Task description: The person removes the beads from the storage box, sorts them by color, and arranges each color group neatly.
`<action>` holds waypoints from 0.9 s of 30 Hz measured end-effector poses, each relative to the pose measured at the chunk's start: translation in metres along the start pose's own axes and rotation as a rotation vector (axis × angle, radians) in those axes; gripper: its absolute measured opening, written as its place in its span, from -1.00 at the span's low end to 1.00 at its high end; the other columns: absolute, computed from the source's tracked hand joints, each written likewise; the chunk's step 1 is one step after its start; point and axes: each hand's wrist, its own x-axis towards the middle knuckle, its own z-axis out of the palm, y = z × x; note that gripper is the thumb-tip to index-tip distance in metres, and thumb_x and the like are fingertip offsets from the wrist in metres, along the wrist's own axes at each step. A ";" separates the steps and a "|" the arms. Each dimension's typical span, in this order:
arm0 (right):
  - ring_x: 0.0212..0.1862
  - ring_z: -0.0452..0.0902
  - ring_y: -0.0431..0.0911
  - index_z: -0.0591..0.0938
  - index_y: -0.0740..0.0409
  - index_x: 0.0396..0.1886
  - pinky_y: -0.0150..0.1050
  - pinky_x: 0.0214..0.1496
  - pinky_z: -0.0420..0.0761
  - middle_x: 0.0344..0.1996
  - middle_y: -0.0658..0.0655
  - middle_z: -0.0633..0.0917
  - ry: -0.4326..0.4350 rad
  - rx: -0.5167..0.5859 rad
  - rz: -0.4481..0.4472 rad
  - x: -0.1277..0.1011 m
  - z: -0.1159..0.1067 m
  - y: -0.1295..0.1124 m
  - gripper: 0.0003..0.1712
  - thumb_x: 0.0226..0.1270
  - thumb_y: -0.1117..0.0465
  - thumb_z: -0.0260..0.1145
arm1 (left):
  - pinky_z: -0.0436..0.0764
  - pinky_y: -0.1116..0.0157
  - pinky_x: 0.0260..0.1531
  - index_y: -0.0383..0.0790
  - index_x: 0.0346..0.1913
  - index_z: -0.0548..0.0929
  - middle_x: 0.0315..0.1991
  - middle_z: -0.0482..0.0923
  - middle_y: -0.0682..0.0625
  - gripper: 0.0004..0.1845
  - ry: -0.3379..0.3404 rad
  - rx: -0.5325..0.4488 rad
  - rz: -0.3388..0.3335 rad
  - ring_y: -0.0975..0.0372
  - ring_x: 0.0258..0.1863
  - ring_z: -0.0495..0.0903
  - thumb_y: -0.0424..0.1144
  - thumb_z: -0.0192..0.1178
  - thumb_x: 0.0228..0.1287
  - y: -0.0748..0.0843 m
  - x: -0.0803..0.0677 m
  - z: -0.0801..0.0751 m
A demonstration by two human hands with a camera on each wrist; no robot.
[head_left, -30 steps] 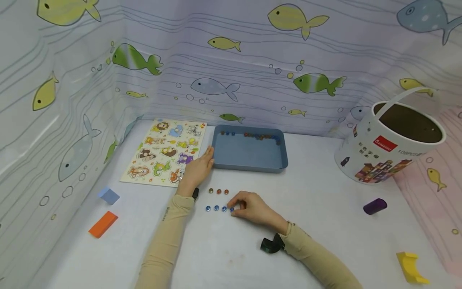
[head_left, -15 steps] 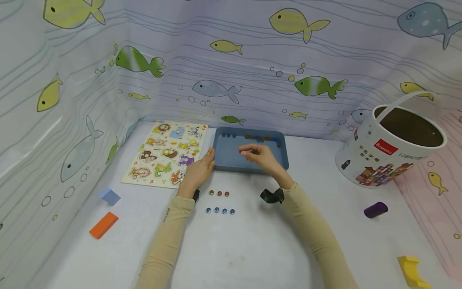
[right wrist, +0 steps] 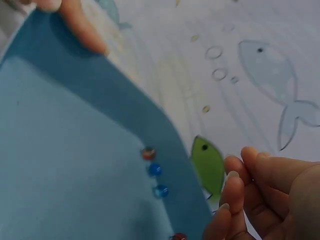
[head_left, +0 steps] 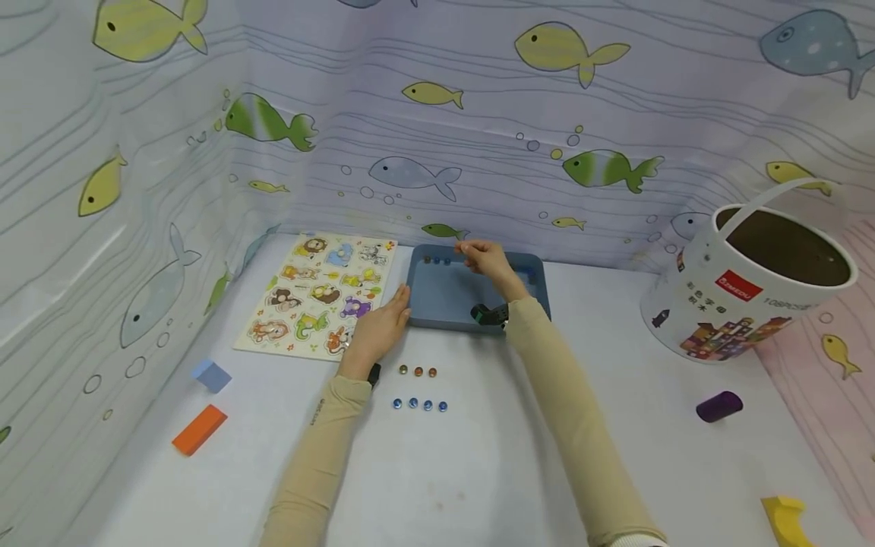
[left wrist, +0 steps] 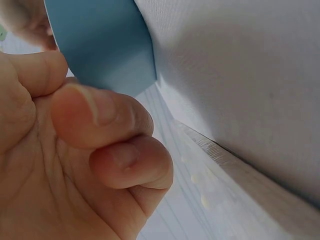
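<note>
My left hand (head_left: 376,334) rests against the left side of a blue-grey tray (head_left: 444,304), its fingers at the rim. Above the tray's far edge is my right hand (head_left: 488,262), with fingers bent and thumb close to them; the right wrist view shows nothing between them. Along the far inner wall lie small glass beads, among them a blue bead (right wrist: 155,169) and a reddish bead (right wrist: 148,153). The hand hides part of that row in the head view. On the table, three amber and red beads (head_left: 418,371) form a line above several blue beads (head_left: 428,406).
An animal puzzle board (head_left: 314,296) lies left of the tray. Blocks sit at the sides: blue (head_left: 212,375), orange (head_left: 200,430), purple (head_left: 719,406) and yellow (head_left: 786,520). A white bucket (head_left: 731,304) stands at right. A fish-print curtain (head_left: 499,129) closes the back.
My right hand has left the end of the blue bead row and moved up to the tray's far edge. All the row's beads stay on the table. The left hand stays at the tray.
</note>
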 end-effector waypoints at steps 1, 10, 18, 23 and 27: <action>0.07 0.50 0.08 0.55 0.14 0.25 -0.03 0.22 0.51 0.25 0.16 0.57 0.006 -0.010 0.008 0.004 0.002 0.002 -0.58 0.53 0.09 0.08 | 0.53 0.00 0.19 -0.16 0.53 0.05 0.54 0.01 -0.01 -0.43 0.005 0.001 -0.001 -0.07 0.29 0.44 -0.07 -0.22 0.58 0.000 0.000 0.000; 0.04 0.52 -0.04 0.61 0.05 0.21 -0.24 -0.01 0.53 0.19 0.16 0.59 0.076 -0.175 0.048 0.026 0.018 0.021 -0.64 0.51 0.20 0.09 | 0.60 0.02 0.10 -0.14 0.52 0.07 0.53 0.02 0.01 -0.44 0.015 0.014 0.012 -0.07 0.23 0.50 -0.07 -0.21 0.57 -0.003 0.000 0.004; 0.12 0.54 0.07 0.58 0.09 0.22 -0.07 0.20 0.55 0.22 0.18 0.57 0.047 -0.236 0.010 0.035 0.029 0.025 -0.62 0.51 0.29 0.05 | 0.64 0.02 0.00 -0.15 0.51 0.10 0.52 0.06 0.01 -0.44 0.041 0.010 0.018 -0.09 0.14 0.58 -0.08 -0.18 0.57 -0.006 0.000 0.005; 0.20 0.50 0.06 0.58 0.14 0.22 -0.06 0.22 0.54 0.21 0.19 0.58 0.032 -0.342 -0.027 0.034 0.031 0.025 -0.62 0.50 0.30 0.07 | 0.64 0.02 0.00 -0.15 0.51 0.12 0.52 0.06 0.01 -0.44 0.048 0.013 0.019 -0.09 0.14 0.58 -0.07 -0.19 0.57 -0.006 0.001 0.005; 0.21 0.49 0.09 0.61 0.17 0.17 -0.05 0.20 0.55 0.20 0.21 0.59 0.069 -0.416 -0.027 0.034 0.033 0.027 -0.64 0.47 0.30 0.09 | 0.66 0.04 -0.10 -0.15 0.51 0.11 0.52 0.05 0.01 -0.44 0.046 0.014 0.020 -0.09 -0.02 0.65 -0.06 -0.21 0.57 -0.007 0.001 0.006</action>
